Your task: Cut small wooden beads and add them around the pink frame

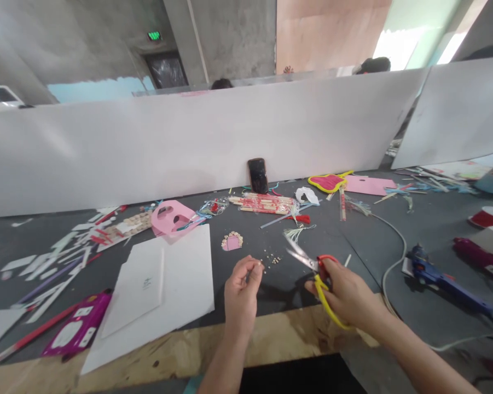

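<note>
My right hand (347,295) grips a pair of scissors (312,268) with red and yellow handles; the blades are open and point up-left. My left hand (242,287) is raised just left of the blades with thumb and fingers pinched together on something too small to name. Small pale beads (273,258) lie scattered on the dark mat just beyond the left hand. A small pink piece edged with beads (232,241) lies further back.
White paper sheets (164,284) and a magenta package (80,326) lie left. A blue glue gun (439,276) with its cable, a red spool (490,217) sit right. A phone (257,175) leans on the white partition; pink card (172,218), a stick bundle (266,203) and scraps lie behind.
</note>
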Demonstrator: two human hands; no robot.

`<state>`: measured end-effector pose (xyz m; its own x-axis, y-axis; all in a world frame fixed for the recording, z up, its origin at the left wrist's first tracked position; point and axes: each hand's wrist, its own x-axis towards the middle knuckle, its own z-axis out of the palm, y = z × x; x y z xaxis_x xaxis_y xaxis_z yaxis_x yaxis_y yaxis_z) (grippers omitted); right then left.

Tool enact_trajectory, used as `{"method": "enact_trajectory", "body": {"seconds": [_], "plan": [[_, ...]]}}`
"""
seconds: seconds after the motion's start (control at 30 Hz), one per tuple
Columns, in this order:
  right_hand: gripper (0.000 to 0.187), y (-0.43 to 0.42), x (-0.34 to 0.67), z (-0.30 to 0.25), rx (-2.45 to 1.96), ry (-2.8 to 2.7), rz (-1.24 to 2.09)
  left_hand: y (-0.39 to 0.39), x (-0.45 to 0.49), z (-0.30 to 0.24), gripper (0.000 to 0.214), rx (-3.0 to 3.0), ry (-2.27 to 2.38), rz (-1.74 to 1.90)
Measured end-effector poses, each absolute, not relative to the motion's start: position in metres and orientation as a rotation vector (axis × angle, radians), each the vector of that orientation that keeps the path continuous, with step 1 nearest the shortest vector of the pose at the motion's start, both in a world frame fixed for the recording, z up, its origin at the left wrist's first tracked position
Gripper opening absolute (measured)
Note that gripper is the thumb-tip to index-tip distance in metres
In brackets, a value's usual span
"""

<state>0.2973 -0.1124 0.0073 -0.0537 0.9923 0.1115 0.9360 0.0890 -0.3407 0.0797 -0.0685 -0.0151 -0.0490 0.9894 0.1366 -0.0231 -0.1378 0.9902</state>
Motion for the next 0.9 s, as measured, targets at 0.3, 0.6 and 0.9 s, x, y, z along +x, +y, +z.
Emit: {"method": "enact_trajectory", "body": {"seconds": [0.3,0.6,0.9], "plan": [[0.041,-0.122,0.285,0.008,-1.694,-2.125,0.297,-0.078,0.093,-0.017,0.029,1.410,1.091,1.242],[0.040,-0.127,0.270,0.007,-1.749,-2.209,0.399,-0.077,0.089,-0.018,0.018,1.571,1.108,1.337],[0.033,-0.131,0.268,0.008,-1.786,-2.251,0.360,-0.078,0.088,-0.014,0.020,1.816,1.135,1.322]]}}
